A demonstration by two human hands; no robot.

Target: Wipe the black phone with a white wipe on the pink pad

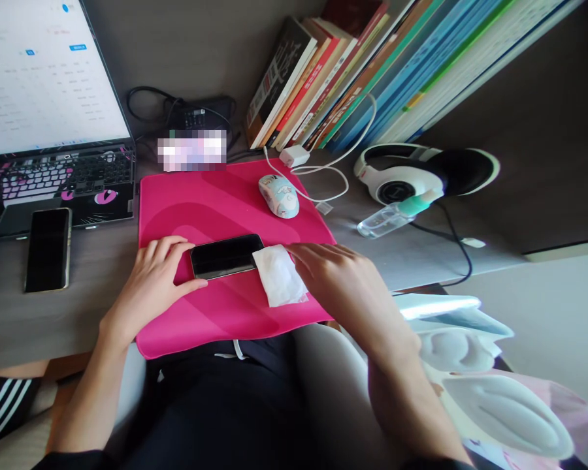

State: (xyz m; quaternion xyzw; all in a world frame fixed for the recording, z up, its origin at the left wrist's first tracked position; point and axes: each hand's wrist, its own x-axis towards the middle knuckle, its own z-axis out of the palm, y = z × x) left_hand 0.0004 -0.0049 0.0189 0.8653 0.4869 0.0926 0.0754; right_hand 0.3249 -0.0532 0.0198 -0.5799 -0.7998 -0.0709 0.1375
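Observation:
A black smartphone (225, 256) lies screen up on the bright pink mat (191, 202). My left hand (151, 277) grips its left end, the index finger at the upper corner and the thumb along the near edge. A white wipe or tissue (280, 277) covers the phone's right end and spills onto the mat. My right hand (330, 267) is closed on the right side of this wipe, its fingers bent and the fingertips partly hidden. Beyond the phone sits a patterned computer mouse (278, 196).
At left stand an open laptop (68, 183) and a second phone (48, 251). Books (313, 91) line the back. A white charger (294, 155) with cable, headphones (402, 173) and a clear spray bottle (385, 220) lie to the right. Bags (451, 313) hang beside the desk.

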